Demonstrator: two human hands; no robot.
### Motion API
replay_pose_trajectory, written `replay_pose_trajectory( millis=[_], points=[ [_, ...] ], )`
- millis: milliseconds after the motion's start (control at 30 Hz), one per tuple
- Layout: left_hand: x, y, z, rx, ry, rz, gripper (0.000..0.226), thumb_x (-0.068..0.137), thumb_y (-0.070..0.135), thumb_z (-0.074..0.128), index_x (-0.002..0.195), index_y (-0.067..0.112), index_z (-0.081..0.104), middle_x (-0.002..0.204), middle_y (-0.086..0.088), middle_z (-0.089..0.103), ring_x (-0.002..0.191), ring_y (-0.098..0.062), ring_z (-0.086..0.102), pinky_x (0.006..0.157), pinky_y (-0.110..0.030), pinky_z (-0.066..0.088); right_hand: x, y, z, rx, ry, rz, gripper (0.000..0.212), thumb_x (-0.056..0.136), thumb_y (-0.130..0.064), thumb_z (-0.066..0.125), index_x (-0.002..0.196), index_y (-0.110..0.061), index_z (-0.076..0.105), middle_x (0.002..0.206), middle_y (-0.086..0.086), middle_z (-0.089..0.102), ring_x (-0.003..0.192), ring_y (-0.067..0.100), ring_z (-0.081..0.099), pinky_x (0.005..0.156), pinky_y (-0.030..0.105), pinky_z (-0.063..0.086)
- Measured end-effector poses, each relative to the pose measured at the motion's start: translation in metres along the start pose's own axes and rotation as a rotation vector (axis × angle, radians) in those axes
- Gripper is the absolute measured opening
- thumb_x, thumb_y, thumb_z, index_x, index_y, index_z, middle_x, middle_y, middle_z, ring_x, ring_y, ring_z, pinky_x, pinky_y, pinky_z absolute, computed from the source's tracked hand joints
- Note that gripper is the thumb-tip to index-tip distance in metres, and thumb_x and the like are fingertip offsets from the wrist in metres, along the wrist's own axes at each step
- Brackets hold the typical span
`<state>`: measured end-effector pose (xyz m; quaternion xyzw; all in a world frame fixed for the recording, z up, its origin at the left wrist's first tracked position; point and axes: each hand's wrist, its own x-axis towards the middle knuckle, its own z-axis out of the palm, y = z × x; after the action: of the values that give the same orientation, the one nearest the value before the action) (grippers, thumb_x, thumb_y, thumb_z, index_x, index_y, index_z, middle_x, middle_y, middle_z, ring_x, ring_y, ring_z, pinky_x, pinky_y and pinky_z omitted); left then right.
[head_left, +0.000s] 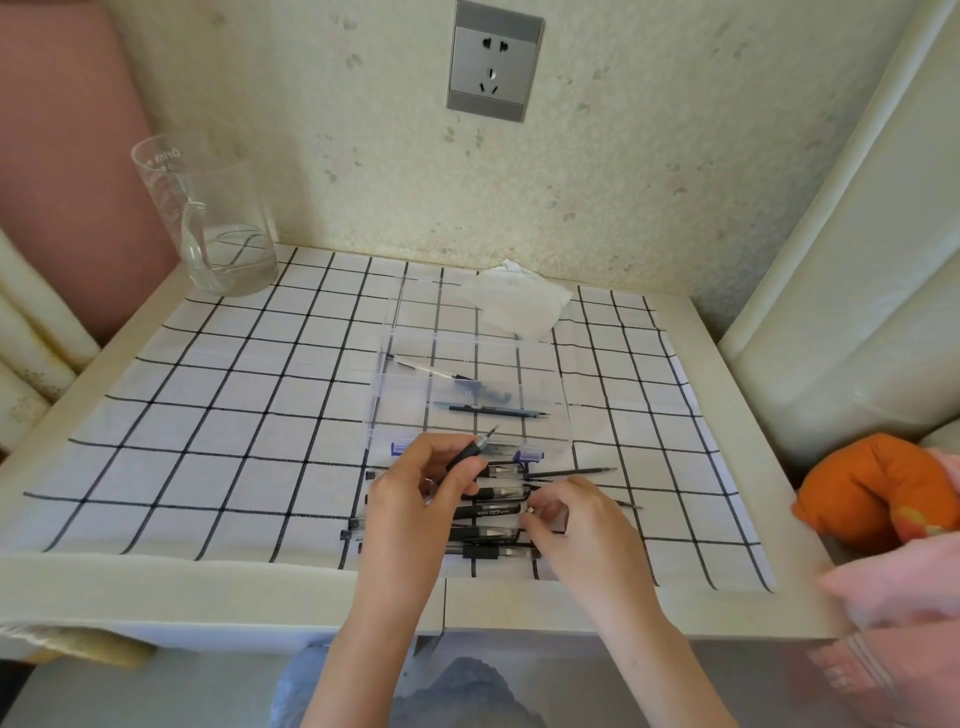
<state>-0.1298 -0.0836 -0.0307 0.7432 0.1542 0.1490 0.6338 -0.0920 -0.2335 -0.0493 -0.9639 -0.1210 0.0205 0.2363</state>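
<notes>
Pen in left hand, beside box edge

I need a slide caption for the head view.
Left hand holds a black pen; right hand reaches among black pens beside clear plastic box.

Behind, a cream wallpapered wall with faint speckles, bearing a grey brushed-metal socket plate. Below, a cream rectangular tabletop under a white black-gridded cloth. Left, a dusty-pink padded panel; right, cream cushioned upholstery. Soft, even daylight.

Soft even daylight, faint shadows, edges bowed.
</notes>
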Motion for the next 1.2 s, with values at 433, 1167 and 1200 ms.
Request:
replay_pose_trajectory(
  millis=[433,1167,1200],
  points=[
    [0.0,-0.001,0.001,0.001,-0.015,-0.007,0.012,0.082,0.017,0.066,0.092,0.024,0.064,0.077,0.011,0.069,0.068,-0.001,0.064,0.066,-0.007,0.046,0.002,0.008,-0.002,0.115,-0.081,-0.188,0.013,0.084,-0.014,0.067,0.082,-0.022,0.056,0.076,-0.015,0.049,0.068,0.006,0.052,0.063,0.012,0.041],
    [0.0,-0.001,0.0,0.011,-0.027,0.013,0.012,0.083,0.019,0.065,0.094,0.023,0.065,0.076,0.01,0.07,0.07,-0.003,0.065,0.07,-0.012,0.05,0.028,-0.034,-0.036,1.203,-0.088,0.068,0.021,0.079,-0.022,0.067,0.095,-0.009,0.068,0.105,0.001,0.073,0.106,0.012,0.065,0.094,0.039,0.051],
    [0.0,-0.001,0.0,0.013,-0.027,0.014,0.012,0.083,0.019,0.065,0.094,0.023,0.065,0.076,0.01,0.07,0.07,-0.003,0.065,0.07,-0.012,0.05,0.028,-0.035,-0.034,1.192,-0.101,0.073,0.022,0.076,-0.026,0.069,0.094,-0.013,0.07,0.108,-0.003,0.072,0.108,0.008,0.063,0.099,0.039,0.047]
  ],
)
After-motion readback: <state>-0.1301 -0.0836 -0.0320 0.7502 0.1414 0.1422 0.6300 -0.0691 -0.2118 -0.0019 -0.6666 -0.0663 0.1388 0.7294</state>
